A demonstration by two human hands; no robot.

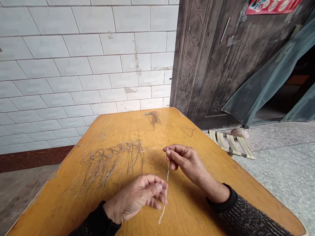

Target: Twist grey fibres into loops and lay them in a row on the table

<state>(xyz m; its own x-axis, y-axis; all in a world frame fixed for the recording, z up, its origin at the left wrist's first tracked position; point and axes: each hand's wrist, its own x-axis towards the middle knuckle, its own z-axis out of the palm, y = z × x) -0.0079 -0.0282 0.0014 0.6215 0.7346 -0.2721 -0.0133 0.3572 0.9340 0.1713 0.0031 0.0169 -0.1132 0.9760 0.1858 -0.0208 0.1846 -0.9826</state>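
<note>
My right hand (184, 160) pinches the top of a thin silvery wire (168, 173) between thumb and forefinger. The wire hangs down past the fingertips of my left hand (145, 195), whose thumb and fingers are curled together around it. Its lower end (161, 214) looks paler and flatter. Left of my hands, a row of looped wires (110, 154) lies on the table, their long tails pointing toward me. A faint pale strand (149, 149) stretches from that row toward my right fingertips; whether it joins the held wire is unclear.
The yellow wooden table (209, 196) bears a small bundle of wires (154, 117) at its far end and one bent wire (187, 131) at right. Beyond stand a white tiled wall (93, 65) and a dark carved door (204, 65). A strapped folding stool (231, 144) is beside the table.
</note>
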